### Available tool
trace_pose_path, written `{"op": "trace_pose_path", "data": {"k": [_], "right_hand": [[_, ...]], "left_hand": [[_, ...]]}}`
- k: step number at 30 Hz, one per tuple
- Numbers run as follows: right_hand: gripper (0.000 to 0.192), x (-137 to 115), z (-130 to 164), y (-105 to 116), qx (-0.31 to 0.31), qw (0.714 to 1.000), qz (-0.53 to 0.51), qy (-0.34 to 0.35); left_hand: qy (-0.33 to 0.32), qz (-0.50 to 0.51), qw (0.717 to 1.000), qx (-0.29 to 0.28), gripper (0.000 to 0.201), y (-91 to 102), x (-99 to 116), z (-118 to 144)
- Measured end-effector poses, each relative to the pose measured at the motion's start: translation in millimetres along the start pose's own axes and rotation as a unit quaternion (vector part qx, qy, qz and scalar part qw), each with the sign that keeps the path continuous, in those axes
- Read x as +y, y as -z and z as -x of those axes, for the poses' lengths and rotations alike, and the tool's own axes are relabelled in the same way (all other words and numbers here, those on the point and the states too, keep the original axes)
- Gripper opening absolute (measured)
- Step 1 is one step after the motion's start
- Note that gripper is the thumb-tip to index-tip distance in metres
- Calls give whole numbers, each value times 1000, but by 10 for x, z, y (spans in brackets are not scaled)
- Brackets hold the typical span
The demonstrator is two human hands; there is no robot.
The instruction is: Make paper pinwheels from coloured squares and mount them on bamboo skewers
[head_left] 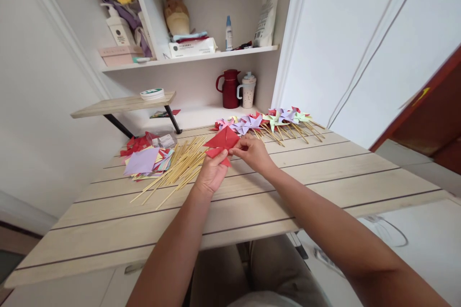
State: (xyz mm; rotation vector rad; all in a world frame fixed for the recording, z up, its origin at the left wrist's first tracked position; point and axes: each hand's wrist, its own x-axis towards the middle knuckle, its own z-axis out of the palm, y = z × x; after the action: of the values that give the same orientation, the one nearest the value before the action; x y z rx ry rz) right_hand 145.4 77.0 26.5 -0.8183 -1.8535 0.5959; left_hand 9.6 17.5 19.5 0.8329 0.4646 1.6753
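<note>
A red paper sheet [222,138], cut and partly folded, is held up above the middle of the table. My left hand [213,171] pinches its lower part, thumb on top. At its right edge, my right hand [254,152] is closed with fingertips against the paper; exactly what they grip there is hidden. Just left of my hands, a loose heap of thin wooden sticks [183,163] lies on the table. Beyond them is a stack of coloured paper squares [142,160] with a lilac one on top. Several paper pinwheels on sticks [248,123] lie in a row behind my right hand.
The slatted wooden table [259,211] ends near my lap. A small raised shelf [122,104] on black legs stands at the back left. A dark red jug [230,88] and a pale cup [248,90] stand beneath the wall shelf [216,55].
</note>
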Motion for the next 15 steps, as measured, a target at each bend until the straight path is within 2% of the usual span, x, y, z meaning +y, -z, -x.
{"op": "trace_pose_path", "data": {"k": [8,15], "right_hand": [[17,-1,-8,11,-6,1000,-9,0],[15,-17,8,-9,-11,1000,-9,-2]], "left_hand": [[5,-14,1000,10,45,23,-9,-5],[2,-22,998,55,42,68,-35,-42]]}}
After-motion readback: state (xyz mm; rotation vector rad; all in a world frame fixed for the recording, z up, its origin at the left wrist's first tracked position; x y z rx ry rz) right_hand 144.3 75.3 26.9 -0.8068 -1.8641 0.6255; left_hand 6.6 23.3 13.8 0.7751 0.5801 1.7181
